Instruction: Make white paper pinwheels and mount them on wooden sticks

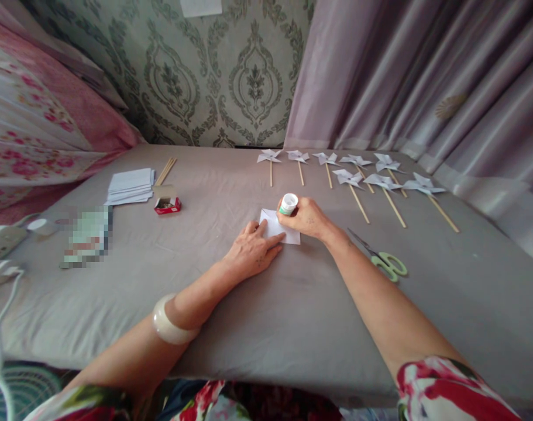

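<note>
A small square of white paper (292, 235) lies flat on the grey cloth in front of me. My left hand (254, 248) rests on its left part, fingers stretched out and pressing it down. In my right hand (308, 217) is a thick white glue stick (289, 203) with a green band, held upright over the paper; its lower end is hidden by my fingers. Green-handled scissors (389, 266) lie partly open beside my right forearm.
Several paper pinwheels (348, 178) on wooden sticks lie at the back right. Back left are stacked paper sheets (130, 186), loose sticks (166, 171) and a red box of small metal pieces (167, 204). A blurred packet (88, 234) and a power strip (5, 240) lie far left.
</note>
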Demonstrator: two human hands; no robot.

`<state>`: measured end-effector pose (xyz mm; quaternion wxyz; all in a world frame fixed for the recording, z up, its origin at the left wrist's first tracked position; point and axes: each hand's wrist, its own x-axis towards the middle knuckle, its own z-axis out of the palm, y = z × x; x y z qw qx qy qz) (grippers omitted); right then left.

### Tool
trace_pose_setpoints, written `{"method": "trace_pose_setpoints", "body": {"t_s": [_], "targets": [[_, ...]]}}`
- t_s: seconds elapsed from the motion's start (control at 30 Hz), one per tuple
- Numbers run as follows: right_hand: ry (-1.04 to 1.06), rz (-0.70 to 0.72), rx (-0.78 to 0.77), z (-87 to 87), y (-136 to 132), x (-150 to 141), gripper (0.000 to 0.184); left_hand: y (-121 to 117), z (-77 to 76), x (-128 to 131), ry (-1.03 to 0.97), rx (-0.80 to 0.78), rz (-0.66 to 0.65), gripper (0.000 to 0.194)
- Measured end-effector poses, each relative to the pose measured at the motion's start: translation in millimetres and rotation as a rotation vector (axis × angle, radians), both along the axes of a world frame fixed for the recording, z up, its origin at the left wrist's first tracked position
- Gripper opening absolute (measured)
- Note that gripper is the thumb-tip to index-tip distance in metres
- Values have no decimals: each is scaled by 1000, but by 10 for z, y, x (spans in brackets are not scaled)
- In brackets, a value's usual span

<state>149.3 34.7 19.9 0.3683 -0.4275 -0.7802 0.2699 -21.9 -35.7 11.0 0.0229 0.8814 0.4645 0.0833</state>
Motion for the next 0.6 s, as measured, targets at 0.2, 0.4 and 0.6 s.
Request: {"method": "trace_pose_setpoints", "body": {"t_s": [0.2, 0.4, 0.6], "targets": [[670, -55, -110, 383, -56, -41, 30, 63, -40, -34, -170, 61, -16, 30], [1012, 35, -286, 706, -205, -99, 30, 114, 272, -18, -939, 287, 163, 26], [1167, 156, -483, 893, -408, -144, 17, 140, 775, 237, -1403, 145, -20, 40]]}}
